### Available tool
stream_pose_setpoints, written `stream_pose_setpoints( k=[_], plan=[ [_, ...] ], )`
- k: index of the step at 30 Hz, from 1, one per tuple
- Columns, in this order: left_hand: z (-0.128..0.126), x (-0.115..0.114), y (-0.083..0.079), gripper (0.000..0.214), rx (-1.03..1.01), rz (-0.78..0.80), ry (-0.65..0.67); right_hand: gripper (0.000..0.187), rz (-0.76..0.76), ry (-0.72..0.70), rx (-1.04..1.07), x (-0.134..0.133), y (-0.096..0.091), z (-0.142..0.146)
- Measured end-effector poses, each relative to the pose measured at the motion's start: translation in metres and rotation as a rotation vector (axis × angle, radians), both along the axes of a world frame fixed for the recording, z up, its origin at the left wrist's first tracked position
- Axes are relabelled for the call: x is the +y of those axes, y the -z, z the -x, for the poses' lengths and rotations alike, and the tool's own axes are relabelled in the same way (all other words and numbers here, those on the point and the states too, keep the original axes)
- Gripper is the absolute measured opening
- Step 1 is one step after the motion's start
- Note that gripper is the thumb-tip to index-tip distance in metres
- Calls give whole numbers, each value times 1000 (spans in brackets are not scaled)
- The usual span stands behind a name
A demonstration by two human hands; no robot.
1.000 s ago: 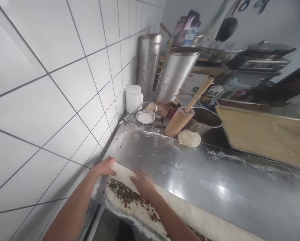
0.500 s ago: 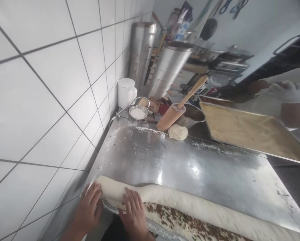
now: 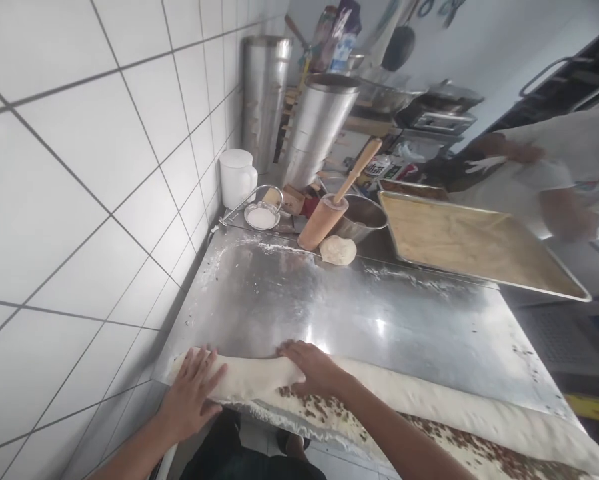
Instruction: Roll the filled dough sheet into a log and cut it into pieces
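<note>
A long roll of pale dough (image 3: pixel 404 387) lies along the near edge of the steel table. Brown and green chopped filling (image 3: pixel 449 437) shows on the flat, unrolled dough on the near side. My left hand (image 3: pixel 192 387) rests on the roll's left end, fingers spread over its top, thumb apart. Farther right, my right hand (image 3: pixel 315 368) reaches across the roll, its fingers curved over the far side and partly hidden. Between the hands the roll bulges slightly.
White tiles (image 3: pixel 69 220) wall off the left side. At the table's far edge stand a large wooden rolling pin (image 3: pixel 324 220), a dough ball (image 3: pixel 338 250), a metal bowl (image 3: pixel 367 215) and a flour dish (image 3: pixel 262 217). A baking tray (image 3: pixel 459 243) sits back right, near another person (image 3: pixel 544 180).
My right hand has moved right along the roll and now reaches over its far side. My left hand has spread its fingers on the left end. The camera view has shifted.
</note>
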State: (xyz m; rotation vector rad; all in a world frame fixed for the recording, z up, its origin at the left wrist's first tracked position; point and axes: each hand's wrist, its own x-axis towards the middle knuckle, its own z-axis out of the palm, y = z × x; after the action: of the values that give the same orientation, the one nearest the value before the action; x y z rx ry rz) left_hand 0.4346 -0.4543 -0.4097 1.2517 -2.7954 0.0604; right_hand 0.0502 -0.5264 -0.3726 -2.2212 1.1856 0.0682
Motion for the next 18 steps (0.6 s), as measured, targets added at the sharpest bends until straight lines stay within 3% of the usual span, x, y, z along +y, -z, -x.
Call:
stream_pose_setpoints(
  k=[3,6,9,11,13,16,18],
  plan=[
    [52,-7,-5,80,14,-73,95,68,121,2,-37,8,26,9],
    [88,-9,5,87,-2,-44,84,40,486,80,-37,63,60,0],
    [96,2,5,90,-13,21,46,52,669,150,1,128,70,-13],
    [102,14,-6,85,4,5,18,68,641,172,61,158,59,-16],
    [119,25,-18,81,17,-49,14,82,529,66,25,169,38,-5],
    [161,35,-24,83,33,-73,30,87,304,-128,-138,143,5,40],
    [183,39,-17,89,39,-51,32,81,179,-54,-138,104,-10,84]
  ],
)
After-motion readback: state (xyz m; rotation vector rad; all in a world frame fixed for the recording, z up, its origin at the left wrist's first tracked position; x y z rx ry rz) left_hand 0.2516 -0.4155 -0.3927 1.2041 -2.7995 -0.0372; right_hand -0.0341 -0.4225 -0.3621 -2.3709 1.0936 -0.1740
